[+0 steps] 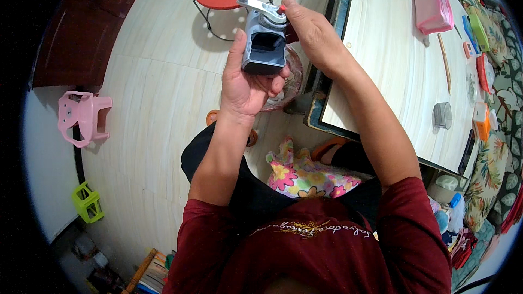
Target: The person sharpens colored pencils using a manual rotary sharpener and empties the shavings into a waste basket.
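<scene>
While your left grip (243,90) grasps the grey crank device (265,34) at the frame's upper centre, you would do well to brace it firmly, since your right grip (316,35), whose hold I cannot tell, is beside the red knob (281,9).

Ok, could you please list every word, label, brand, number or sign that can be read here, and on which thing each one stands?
Maroon shirt: white script lettering across the chest; I do not copy out its wording.
Grey hand-cranked device in the left hand: no lettering can be made out.
Pink case: any marks are too small to read.
</scene>
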{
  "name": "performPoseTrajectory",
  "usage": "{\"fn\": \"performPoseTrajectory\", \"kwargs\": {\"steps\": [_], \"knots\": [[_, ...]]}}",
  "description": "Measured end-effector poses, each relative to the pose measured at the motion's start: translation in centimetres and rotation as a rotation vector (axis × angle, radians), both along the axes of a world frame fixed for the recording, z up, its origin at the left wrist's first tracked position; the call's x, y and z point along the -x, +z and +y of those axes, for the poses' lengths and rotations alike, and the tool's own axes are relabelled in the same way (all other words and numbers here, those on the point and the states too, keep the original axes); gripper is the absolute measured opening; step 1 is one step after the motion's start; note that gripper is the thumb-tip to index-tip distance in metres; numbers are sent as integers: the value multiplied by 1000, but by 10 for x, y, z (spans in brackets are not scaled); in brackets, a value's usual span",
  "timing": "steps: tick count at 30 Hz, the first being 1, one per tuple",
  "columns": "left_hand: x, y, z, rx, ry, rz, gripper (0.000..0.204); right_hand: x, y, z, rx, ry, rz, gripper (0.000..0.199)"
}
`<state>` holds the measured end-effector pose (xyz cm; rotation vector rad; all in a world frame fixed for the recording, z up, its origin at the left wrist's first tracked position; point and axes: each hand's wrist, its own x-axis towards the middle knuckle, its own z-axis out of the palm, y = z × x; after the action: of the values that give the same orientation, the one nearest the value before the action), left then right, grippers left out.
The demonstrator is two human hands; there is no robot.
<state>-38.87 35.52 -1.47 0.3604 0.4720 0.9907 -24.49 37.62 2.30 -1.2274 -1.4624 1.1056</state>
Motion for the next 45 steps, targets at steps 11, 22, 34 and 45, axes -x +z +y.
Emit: {"fn": "performPoseTrajectory", "kwargs": {"steps": [11, 22, 34, 45], "knots": [[-2, 1, -3, 5, 0, 44, 63, -16, 5, 9, -166, -314, -5, 56], [7, -6, -1, 54, -13, 43, 64, -9, 5, 5, 160, -99, 157, 64], [13, -12, -7, 45, -4, -29, 53, -7, -1, 2, 121, -10, 72, 61], [12, -27, -10, 91, 11, 58, 55, -9, -3, 1, 94, 7, 31, 62]]}}
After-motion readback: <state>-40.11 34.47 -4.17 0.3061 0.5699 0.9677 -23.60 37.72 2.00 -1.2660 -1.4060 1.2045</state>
